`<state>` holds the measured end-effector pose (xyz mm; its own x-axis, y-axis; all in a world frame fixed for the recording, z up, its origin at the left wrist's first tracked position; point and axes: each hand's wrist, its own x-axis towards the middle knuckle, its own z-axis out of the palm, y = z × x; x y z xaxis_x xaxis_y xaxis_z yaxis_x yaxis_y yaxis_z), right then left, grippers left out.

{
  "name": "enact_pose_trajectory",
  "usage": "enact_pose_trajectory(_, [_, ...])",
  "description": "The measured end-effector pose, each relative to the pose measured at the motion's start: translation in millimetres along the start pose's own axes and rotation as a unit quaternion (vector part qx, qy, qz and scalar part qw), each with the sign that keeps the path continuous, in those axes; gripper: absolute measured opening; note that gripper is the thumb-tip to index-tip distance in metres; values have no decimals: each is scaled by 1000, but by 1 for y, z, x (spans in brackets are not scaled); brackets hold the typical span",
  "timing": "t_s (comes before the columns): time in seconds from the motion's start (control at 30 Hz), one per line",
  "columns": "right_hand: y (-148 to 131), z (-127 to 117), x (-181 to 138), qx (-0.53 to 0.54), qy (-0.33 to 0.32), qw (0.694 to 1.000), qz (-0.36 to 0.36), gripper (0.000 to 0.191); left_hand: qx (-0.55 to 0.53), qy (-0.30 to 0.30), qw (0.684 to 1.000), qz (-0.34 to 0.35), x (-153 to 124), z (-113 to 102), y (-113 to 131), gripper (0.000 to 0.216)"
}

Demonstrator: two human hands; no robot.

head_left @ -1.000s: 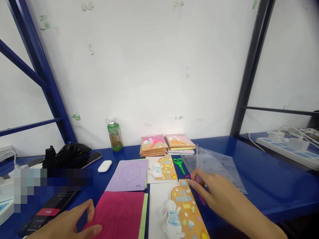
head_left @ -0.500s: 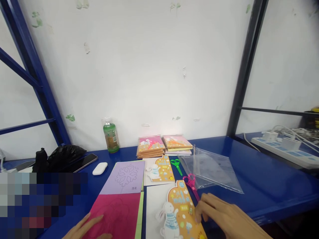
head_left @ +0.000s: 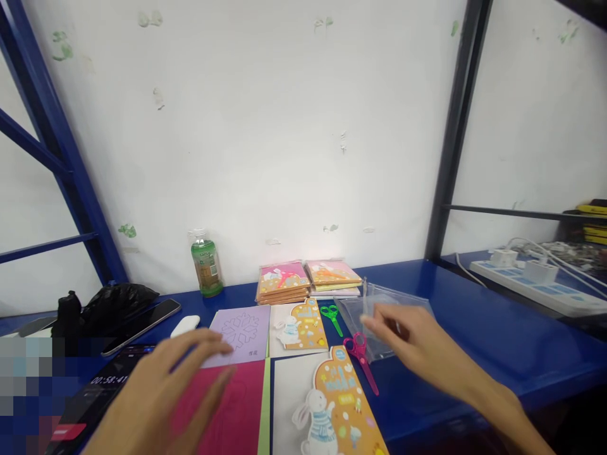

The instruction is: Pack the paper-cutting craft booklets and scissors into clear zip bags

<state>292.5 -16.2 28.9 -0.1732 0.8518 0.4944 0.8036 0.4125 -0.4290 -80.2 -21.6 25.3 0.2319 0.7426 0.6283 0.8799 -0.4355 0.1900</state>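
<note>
My left hand (head_left: 165, 385) hovers with fingers apart over a magenta sheet (head_left: 241, 404) and the lower part of a lilac sheet (head_left: 260, 325) printed with a snowflake outline. My right hand (head_left: 403, 328) is raised at the near side of a clear plastic bag (head_left: 393, 297), partly covering it. Its fingers are curled, thumb and forefinger tips close together; whether anything is between them cannot be made out. Left of it lie pink scissors (head_left: 363, 360) and green scissors (head_left: 333, 319). A large rabbit-printed booklet (head_left: 351, 401) lies in front, a smaller one (head_left: 308, 328) behind it.
Wrapped packs (head_left: 283, 284) are stacked by the wall beside a second stack (head_left: 334, 275). A green bottle (head_left: 207, 265), white case (head_left: 186, 325), phone (head_left: 154, 319) and phone with a running timer (head_left: 102, 385) are on the left. A power strip (head_left: 535, 284) lies far right.
My left hand has lifted off the magenta sheet and moved up. My right hand has left the large booklet's edge and moved up to the plastic bag. The view has shifted slightly.
</note>
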Motion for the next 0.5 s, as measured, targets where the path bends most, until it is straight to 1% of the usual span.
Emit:
enact_pose_trajectory(0.07, [13, 4, 18, -41, 71, 997, 0, 48, 1, 4, 998, -70, 30, -19, 6, 45])
enact_pose_trajectory(0.1, [20, 8, 23, -64, 103, 993, 2, 48, 6, -9, 995, -96, 39, -26, 6, 45])
enact_pose_trajectory(0.13, [28, 11, 26, -79, 126, 989, 6, 47, 19, -2, 992, -127, 45, -31, 4, 46])
enact_pose_trajectory(0.17, [35, 15, 27, -88, 142, 986, 10, 47, 28, -9, 988, -152, 46, -34, 0, 47])
enact_pose_trajectory(0.23, [49, 22, 24, -94, 154, 983, 14, 47, 32, -31, 981, -187, 41, -34, -10, 48])
enact_pose_trajectory(0.27, [56, 24, 21, -96, 156, 983, 13, 47, 24, -54, 979, -197, 37, -32, -16, 48])
enact_pose_trajectory(0.33, [67, 27, 16, -100, 156, 983, 10, 47, -5, -117, 972, -203, 29, -28, -27, 50])
enact_pose_trajectory(0.4, [77, 28, 13, -106, 157, 982, 13, 47, -21, -159, 965, -206, 24, -25, -37, 51])
enact_pose_trajectory(0.5, [85, 28, 12, -115, 160, 980, 22, 47, 11, -176, 960, -216, 17, -19, -54, 54])
